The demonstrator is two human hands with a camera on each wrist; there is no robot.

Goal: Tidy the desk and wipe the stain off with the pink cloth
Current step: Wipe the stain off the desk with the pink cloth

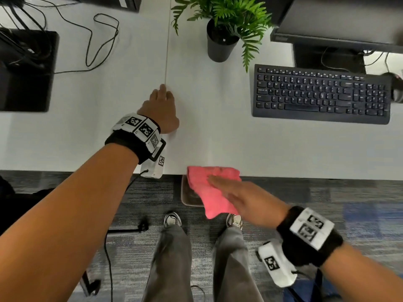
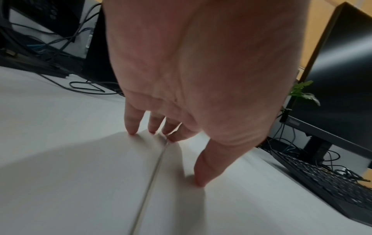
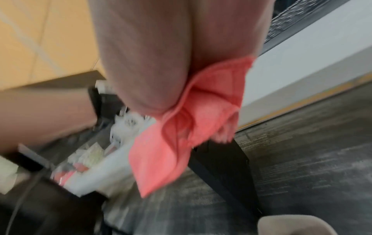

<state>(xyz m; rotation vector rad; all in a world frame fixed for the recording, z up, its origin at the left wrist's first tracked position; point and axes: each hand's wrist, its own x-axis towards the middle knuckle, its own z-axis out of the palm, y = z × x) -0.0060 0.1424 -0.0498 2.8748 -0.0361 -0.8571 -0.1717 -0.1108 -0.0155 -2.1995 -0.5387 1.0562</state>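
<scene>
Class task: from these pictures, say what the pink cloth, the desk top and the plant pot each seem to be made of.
Pink cloth: soft woven or microfibre fabric, probably; it folds and droops from the right hand.
Desk top: smooth matt white surface, likely laminate; flat, with a thin seam.
Plant pot: plain matt black, possibly plastic; cannot tell for sure.

Grey-and-blue patterned carpet floor (image 1: 359,205) underfoot — tan panelled wall (image 3: 40,39) behind, a black monitor on its stand (image 1: 340,22) up right, a green fern in a black pot (image 1: 220,42) — loose black cables (image 1: 91,40) trailing left
</scene>
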